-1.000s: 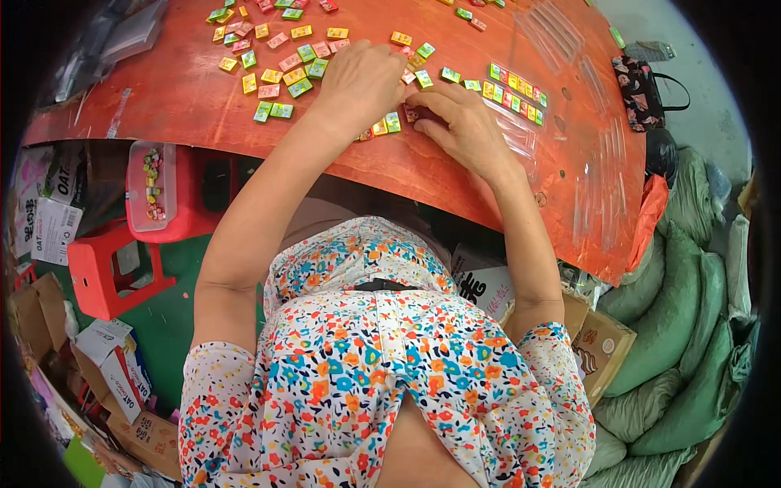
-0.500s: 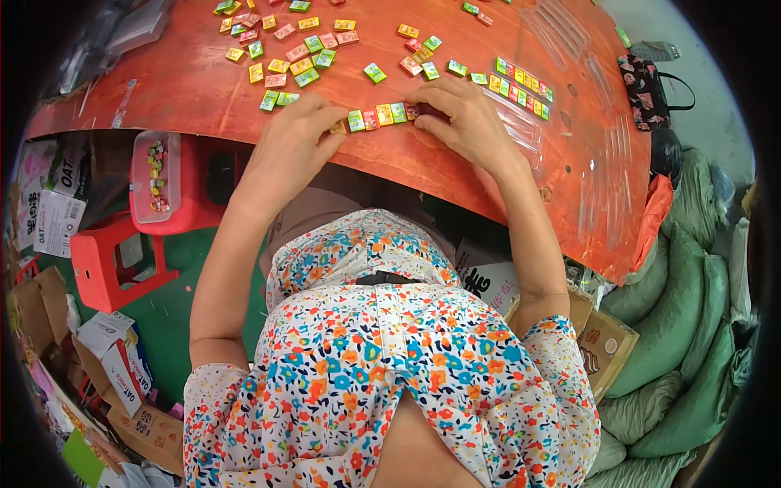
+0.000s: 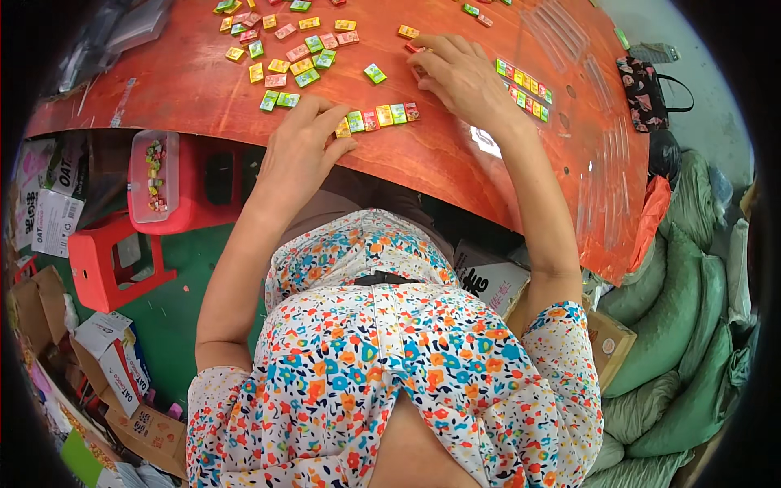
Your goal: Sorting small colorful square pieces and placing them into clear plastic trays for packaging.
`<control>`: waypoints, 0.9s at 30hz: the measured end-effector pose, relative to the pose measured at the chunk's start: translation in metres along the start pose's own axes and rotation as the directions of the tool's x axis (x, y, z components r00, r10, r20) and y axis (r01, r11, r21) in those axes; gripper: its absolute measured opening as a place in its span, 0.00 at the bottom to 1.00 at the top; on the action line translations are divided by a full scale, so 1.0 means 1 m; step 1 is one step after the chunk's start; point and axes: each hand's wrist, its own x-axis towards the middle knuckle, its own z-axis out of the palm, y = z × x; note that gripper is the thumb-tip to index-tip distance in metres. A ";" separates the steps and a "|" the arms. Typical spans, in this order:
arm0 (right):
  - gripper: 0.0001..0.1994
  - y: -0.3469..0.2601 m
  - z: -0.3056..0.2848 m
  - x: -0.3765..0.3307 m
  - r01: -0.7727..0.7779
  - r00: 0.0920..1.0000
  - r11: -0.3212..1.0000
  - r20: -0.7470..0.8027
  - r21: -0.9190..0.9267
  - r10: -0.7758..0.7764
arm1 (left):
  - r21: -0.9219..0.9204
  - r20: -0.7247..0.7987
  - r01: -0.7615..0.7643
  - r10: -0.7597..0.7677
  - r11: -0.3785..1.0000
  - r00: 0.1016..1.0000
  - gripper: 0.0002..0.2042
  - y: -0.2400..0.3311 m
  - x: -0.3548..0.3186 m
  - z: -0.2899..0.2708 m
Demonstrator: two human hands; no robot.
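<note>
Small printed boxes in green, red and yellow stand side by side in a short row (image 3: 371, 120) near the table's front edge. At its left end my left hand (image 3: 303, 146) pinches a yellow box (image 3: 342, 128) between thumb and fingers. My right hand (image 3: 465, 85) is farther up and to the right, its fingers spread and bent over the tabletop. Close to those fingertips lies a red box (image 3: 413, 48), partly covered. A yellow box (image 3: 408, 32) lies just beyond it. Whatever is under the right palm is hidden.
More loose boxes (image 3: 300, 51) are scattered over the red table (image 3: 203, 98). Right of my right hand sits a double row of boxes (image 3: 525, 89). Clear plastic strips (image 3: 606, 163) lie at the right. A tub of small pieces (image 3: 154, 177) rests on a red stool (image 3: 191, 195) at left.
My right hand has left the row's right end and moved up and away over the loose boxes, uncovering the red end box. My left hand stays at the left end.
</note>
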 end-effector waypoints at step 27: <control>0.13 -0.045 -0.007 -0.059 -0.294 0.950 0.878 0.015 0.376 0.312 | 0.077 0.112 -0.071 0.062 0.995 0.992 0.13 0.023 0.035 0.017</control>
